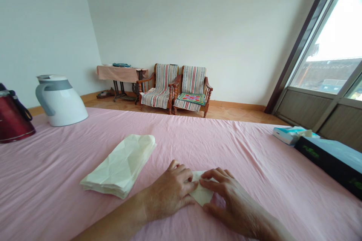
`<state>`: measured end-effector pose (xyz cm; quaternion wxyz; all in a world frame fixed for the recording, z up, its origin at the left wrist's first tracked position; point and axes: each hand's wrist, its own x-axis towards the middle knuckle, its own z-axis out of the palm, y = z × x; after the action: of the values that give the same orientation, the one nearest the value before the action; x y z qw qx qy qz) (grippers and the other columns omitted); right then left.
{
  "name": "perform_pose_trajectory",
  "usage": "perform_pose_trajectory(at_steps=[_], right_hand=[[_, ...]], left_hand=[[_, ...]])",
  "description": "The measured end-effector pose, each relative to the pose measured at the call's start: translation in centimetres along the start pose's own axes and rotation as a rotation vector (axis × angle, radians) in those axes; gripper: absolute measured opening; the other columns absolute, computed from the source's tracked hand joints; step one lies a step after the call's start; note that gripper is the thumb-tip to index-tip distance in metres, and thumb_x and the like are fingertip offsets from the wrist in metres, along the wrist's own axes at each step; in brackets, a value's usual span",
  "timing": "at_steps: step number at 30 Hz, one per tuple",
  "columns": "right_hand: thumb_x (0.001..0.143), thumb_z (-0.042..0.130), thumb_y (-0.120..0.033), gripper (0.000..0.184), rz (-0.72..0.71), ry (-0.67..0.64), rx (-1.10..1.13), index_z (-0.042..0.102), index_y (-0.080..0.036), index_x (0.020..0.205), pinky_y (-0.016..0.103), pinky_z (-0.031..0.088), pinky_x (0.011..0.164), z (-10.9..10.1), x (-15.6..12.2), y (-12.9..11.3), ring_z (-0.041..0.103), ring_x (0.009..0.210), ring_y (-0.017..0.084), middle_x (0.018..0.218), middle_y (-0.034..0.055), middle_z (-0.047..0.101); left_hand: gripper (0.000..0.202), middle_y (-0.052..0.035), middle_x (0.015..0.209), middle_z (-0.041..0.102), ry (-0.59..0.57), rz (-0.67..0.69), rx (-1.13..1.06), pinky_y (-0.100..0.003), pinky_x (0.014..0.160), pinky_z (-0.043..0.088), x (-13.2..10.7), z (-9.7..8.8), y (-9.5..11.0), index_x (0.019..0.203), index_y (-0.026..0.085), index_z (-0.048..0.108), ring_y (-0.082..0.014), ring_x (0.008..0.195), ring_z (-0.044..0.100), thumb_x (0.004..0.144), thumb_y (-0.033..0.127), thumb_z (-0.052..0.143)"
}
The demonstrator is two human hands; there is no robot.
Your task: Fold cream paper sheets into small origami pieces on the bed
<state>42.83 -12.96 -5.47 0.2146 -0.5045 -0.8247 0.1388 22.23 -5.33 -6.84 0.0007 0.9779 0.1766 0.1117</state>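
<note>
A small folded piece of pale tissue lies on the pink cloth between my two hands, partly covered by them. My left hand has its fingers curled on the tissue's left side, thumb along the near edge. On the right side, my right hand presses the tissue with its fingertips, the thumb at the near corner. Pink cloth shows through the gap between that thumb and the fingers. Left of my hands rests a stack of folded pale tissues.
A white and grey jug and a dark red flask stand at the left. A tissue pack and a black box lie at the right. Beyond the pink-covered surface are two wooden chairs and a small table.
</note>
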Motion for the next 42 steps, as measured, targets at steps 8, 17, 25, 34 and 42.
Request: perform_pose_trajectory(at_steps=[8,17,25,34,42], right_hand=[[0.089,0.054,-0.023,0.015,0.063,0.104,-0.003,0.069,-0.023,0.084,0.034,0.041,0.079,0.7,-0.4,2.7,0.056,0.088,0.019,0.096,0.0045,0.064],[0.076,0.063,-0.014,0.015,0.063,0.13,0.059,0.061,-0.02,0.09,0.033,0.04,0.074,0.9,-0.3,2.6,0.053,0.084,0.02,0.09,0.0036,0.058],[0.07,0.069,-0.012,0.029,0.045,0.1,0.021,0.065,-0.022,0.096,0.032,0.038,0.079,0.7,-0.3,1.9,0.052,0.089,0.019,0.098,0.0022,0.06],[0.082,0.062,-0.022,0.008,0.105,0.089,-0.162,0.068,-0.023,0.087,0.036,0.038,0.079,0.2,-0.6,2.6,0.055,0.085,0.02,0.091,0.0034,0.063],[0.08,0.059,-0.023,0.008,0.07,0.14,-0.248,0.063,-0.019,0.086,0.04,0.039,0.079,0.0,-0.6,1.5,0.055,0.086,0.023,0.092,0.0063,0.062]], left_hand=[[0.015,-0.0005,0.089,0.061,0.05,0.043,0.037,-0.037,0.081,0.029,-0.1,0.3,-0.1,0.095,0.021,0.06,-0.0193,0.084,0.053,0.095,0.036,0.055],[0.018,-0.0007,0.075,0.058,0.111,0.153,0.186,-0.038,0.079,0.031,0.0,0.0,0.5,0.077,0.016,0.053,-0.0176,0.071,0.049,0.094,0.013,0.049],[0.015,-0.0017,0.082,0.059,0.081,0.049,0.103,-0.033,0.075,0.036,-0.1,0.3,-0.1,0.078,0.017,0.053,-0.0191,0.079,0.051,0.093,0.016,0.054],[0.006,-0.0012,0.087,0.061,0.04,-0.071,-0.01,-0.031,0.079,0.037,-0.2,-0.1,-0.3,0.084,0.018,0.057,-0.0186,0.083,0.054,0.091,0.017,0.058],[0.014,-0.0004,0.079,0.061,0.095,-0.015,0.039,-0.038,0.086,0.032,-0.3,-0.2,-0.3,0.077,0.017,0.057,-0.0175,0.077,0.055,0.091,0.017,0.055]])
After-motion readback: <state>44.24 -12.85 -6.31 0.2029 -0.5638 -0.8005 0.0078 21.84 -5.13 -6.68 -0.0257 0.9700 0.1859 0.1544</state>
